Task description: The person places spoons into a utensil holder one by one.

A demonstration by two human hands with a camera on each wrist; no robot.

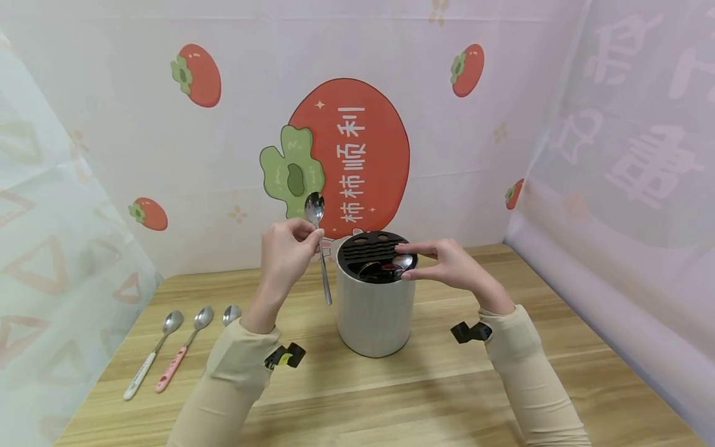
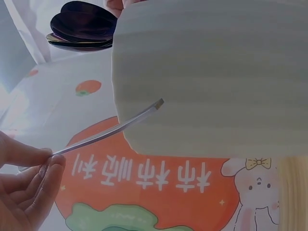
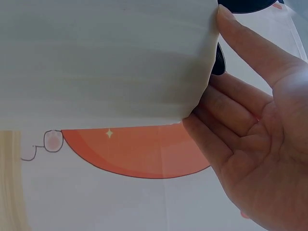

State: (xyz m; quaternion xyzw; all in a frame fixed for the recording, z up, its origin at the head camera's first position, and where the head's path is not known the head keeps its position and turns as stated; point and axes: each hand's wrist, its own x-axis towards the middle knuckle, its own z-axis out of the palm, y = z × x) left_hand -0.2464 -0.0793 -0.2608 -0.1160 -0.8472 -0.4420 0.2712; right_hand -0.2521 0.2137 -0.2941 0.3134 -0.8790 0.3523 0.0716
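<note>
Spoon (image 1: 315, 211) pointed bowl-up in the head view, pinched between thumb and fingers of your left hand (image 1: 286, 248) beside the canister (image 1: 375, 316), while your right hand (image 1: 454, 266), thumb and fingers parted, was at its top edge. In the left wrist view, the handle ran out from your fingertips. In the right wrist view, your straight fingers met the canister's rim.

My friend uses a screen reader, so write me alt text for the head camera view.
A person's left hand holds a metal spoon, bowl up, beside a pale utensil holder; the right hand is at the holder's black slotted top, where spoon bowls show. Three more spoons lie to the left on a wooden table, before a backdrop printed with red fruit.
</note>
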